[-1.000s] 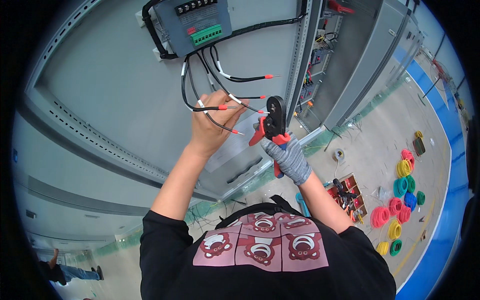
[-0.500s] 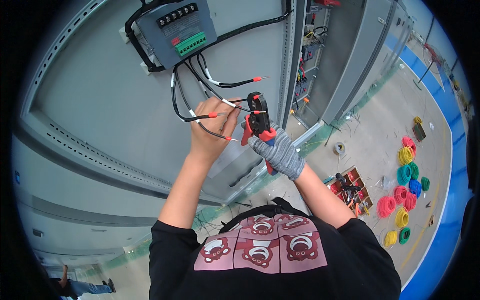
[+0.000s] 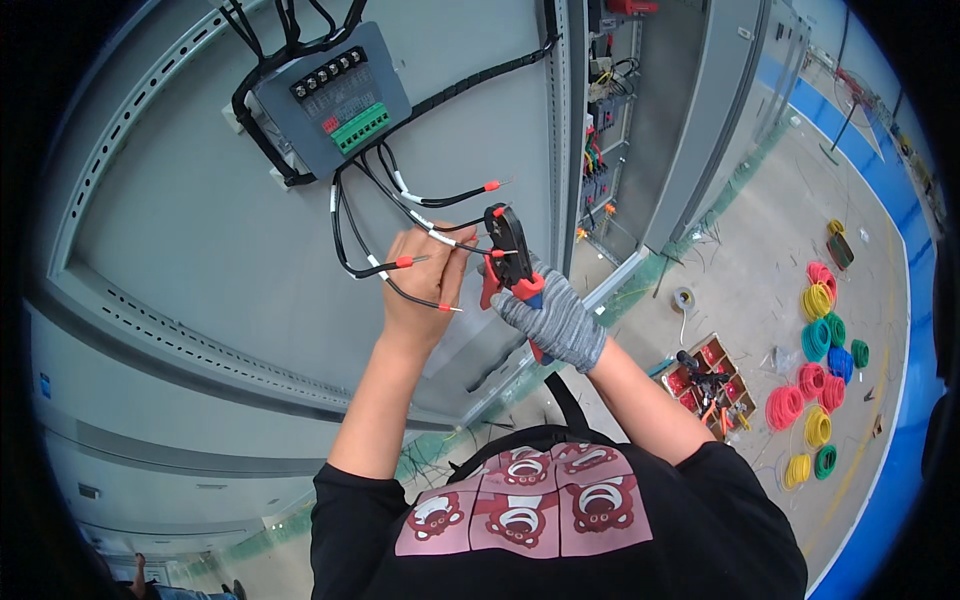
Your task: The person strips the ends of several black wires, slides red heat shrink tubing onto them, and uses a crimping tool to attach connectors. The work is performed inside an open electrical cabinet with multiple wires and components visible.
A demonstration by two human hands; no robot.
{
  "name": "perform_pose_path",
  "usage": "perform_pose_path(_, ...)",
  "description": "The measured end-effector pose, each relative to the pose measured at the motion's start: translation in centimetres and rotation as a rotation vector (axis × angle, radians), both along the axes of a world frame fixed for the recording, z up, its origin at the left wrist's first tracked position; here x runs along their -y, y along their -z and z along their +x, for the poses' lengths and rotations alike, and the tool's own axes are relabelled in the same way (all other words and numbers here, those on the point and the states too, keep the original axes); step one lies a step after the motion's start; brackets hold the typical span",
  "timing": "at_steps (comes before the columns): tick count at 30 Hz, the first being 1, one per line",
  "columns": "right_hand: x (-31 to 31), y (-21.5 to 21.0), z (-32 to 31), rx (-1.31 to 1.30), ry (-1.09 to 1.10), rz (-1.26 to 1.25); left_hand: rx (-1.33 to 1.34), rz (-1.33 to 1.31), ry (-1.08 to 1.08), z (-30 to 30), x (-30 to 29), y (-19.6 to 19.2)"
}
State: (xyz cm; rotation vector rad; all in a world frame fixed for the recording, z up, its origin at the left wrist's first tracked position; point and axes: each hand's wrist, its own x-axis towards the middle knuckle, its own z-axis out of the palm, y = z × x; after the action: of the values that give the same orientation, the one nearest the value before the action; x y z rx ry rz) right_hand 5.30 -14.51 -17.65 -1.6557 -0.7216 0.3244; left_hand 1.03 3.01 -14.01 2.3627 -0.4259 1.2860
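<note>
My bare left hand [image 3: 418, 322] is closed, its thumb and fingers pinching a thin black wire beside the jaws of a crimping tool [image 3: 511, 243]. My right hand [image 3: 562, 320], in a grey knit glove, grips the tool's red and blue handles. Several black wires with white sleeves and red ferrules hang from a grey meter module [image 3: 340, 100] with a green terminal block [image 3: 361, 128]. One red ferrule [image 3: 405, 262] sticks out in front of my left hand; another [image 3: 493, 186] is above the tool. Whether the pinched wire's end sits inside the jaws is hidden.
The module is on a large grey cabinet door [image 3: 220, 240]. An open cabinet [image 3: 610, 130] with wired breakers stands to the right. On the floor lie a parts box [image 3: 722, 375] with tools, a tape roll [image 3: 684, 297] and coloured wire coils [image 3: 785, 408]. Another person shows at lower left.
The module and wires appear lower and farther left as the view shifts. Both hands keep their hold, with the tool still close to the pinched wire.
</note>
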Motion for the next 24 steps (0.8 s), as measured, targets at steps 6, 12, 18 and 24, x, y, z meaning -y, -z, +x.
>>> perform_pose_path(6, 0.15, 0.4, 0.22, 0.081, 0.028, 0.018, -0.04, 0.003, -0.049, -0.31, 0.55, -0.38)
perform_pose_path(12, 0.03, 0.13, 0.35, 0.048, 0.014, -0.025, -0.012, 0.022, -0.031, -0.12, 0.3, -0.31)
perform_pose_path(18, 0.09, -0.34, 0.29, 0.043, 0.004, -0.017, 0.003, 0.022, -0.029, -0.01, 0.4, -0.4)
perform_pose_path(24, -0.03, -0.22, 0.48, 0.059, 0.008, -0.048, 0.037, 0.036, -0.014, 0.15, 0.35, -0.47)
